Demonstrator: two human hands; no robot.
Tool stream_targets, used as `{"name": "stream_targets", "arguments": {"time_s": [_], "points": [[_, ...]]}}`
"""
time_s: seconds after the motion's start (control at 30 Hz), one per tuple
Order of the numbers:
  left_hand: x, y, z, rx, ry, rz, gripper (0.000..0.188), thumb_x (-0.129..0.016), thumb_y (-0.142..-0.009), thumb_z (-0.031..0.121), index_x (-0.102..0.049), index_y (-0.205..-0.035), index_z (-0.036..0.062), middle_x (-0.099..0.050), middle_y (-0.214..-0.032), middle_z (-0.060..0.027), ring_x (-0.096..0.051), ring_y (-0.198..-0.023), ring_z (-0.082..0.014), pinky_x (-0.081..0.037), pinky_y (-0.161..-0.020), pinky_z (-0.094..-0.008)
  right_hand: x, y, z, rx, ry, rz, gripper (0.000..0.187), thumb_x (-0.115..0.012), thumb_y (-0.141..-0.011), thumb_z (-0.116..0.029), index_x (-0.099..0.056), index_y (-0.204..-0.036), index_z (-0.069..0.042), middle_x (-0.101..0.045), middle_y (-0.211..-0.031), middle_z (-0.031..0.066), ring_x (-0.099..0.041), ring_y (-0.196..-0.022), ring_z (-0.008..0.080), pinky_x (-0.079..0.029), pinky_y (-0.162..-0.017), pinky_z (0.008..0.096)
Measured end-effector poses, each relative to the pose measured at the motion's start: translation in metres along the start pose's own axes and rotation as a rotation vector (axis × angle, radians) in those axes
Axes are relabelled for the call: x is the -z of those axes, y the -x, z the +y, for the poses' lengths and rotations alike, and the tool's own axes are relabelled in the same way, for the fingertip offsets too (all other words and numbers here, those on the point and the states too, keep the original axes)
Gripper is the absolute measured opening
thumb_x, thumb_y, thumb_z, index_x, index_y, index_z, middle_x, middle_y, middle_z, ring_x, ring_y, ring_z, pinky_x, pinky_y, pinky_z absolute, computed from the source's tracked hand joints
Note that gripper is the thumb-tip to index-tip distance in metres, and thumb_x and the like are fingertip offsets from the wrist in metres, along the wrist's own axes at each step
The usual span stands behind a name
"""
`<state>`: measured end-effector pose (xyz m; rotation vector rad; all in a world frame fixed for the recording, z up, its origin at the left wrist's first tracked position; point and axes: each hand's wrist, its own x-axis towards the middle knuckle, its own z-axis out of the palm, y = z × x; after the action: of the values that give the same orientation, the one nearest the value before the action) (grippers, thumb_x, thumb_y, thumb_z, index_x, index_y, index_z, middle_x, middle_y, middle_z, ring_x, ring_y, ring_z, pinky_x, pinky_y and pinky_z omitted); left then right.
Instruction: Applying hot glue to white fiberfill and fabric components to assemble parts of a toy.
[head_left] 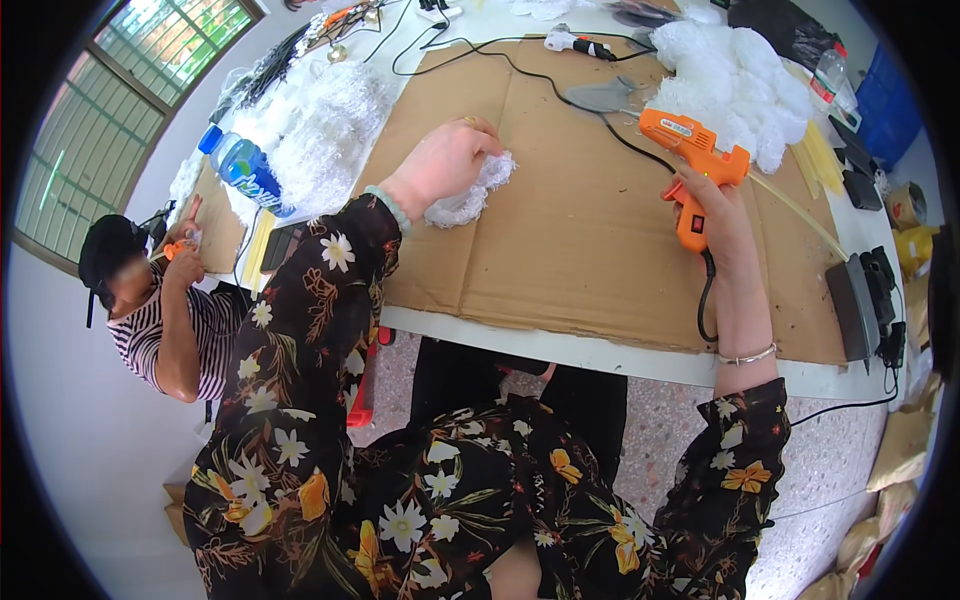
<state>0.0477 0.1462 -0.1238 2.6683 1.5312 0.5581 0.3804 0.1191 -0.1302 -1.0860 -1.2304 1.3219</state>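
My left hand has its fingers curled down in a pinch at the upper edge of a small white fluffy piece, which looks like looped lace or yarn. Part of that piece is hidden under the hand. In my right hand is an orange glue gun, gripped by its handle with the nozzle pointing left. A pale glue stick sticks out of its back. Its black cord hangs from the handle's base. The gun is held over the cardboard, apart from the fluffy piece.
White fluffy heaps lie at the left and far right. A blue-capped bottle rests at the left. Farther back are a white-and-black glue gun, a grey flat piece and a cord. Another person works at left.
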Motion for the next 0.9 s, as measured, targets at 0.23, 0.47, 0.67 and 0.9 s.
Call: {"name": "stream_targets", "arguments": {"time_s": [0.23,0.47,0.67,0.9], "points": [[0.003,0.005,0.004,-0.104,-0.108,0.037,0.025,-0.051,-0.074,-0.002,-0.069,-0.090,0.0037,-0.065,-0.098,-0.0105,-0.059,-0.095,-0.0292,-0.048,-0.084,-0.0365,-0.002,-0.004,0.002,-0.002,0.007,-0.002,0.022,-0.060,-0.087,-0.027,-0.058,-0.092,-0.006,-0.059,-0.073,0.0012,-0.052,-0.061,0.0045,-0.039,-0.051,0.0192],[0.025,-0.002,0.012,0.213,0.162,-0.177,0.038,-0.046,-0.076,-0.005,-0.063,-0.108,0.0052,-0.067,-0.097,-0.0100,-0.061,-0.088,-0.0225,-0.049,-0.077,-0.0327,-0.007,0.000,0.003,0.027,-0.008,0.030,0.022,-0.060,-0.087,-0.027,-0.059,-0.090,-0.006,-0.060,-0.073,0.0017,-0.052,-0.060,0.0047,-0.041,-0.052,0.0192],[0.022,0.009,-0.005,0.319,0.440,0.026,0.049,-0.041,-0.079,-0.006,-0.054,-0.123,0.0077,-0.068,-0.096,-0.0073,-0.060,-0.082,-0.0137,-0.046,-0.071,-0.0248,-0.010,0.000,0.004,0.037,0.000,0.016,0.022,-0.059,-0.088,-0.027,-0.059,-0.090,-0.005,-0.061,-0.074,0.0027,-0.052,-0.060,0.0054,-0.041,-0.051,0.0194],[0.013,0.014,0.012,0.165,0.269,0.034,0.055,-0.042,-0.072,-0.010,-0.056,-0.121,0.0115,-0.068,-0.097,-0.0087,-0.061,-0.083,-0.0242,-0.048,-0.075,-0.0315,-0.009,0.002,0.004,-0.006,-0.007,0.032,0.021,-0.058,-0.088,-0.025,-0.058,-0.092,-0.004,-0.061,-0.075,0.0036,-0.052,-0.060,0.0062,-0.040,-0.051,0.0197]]}}
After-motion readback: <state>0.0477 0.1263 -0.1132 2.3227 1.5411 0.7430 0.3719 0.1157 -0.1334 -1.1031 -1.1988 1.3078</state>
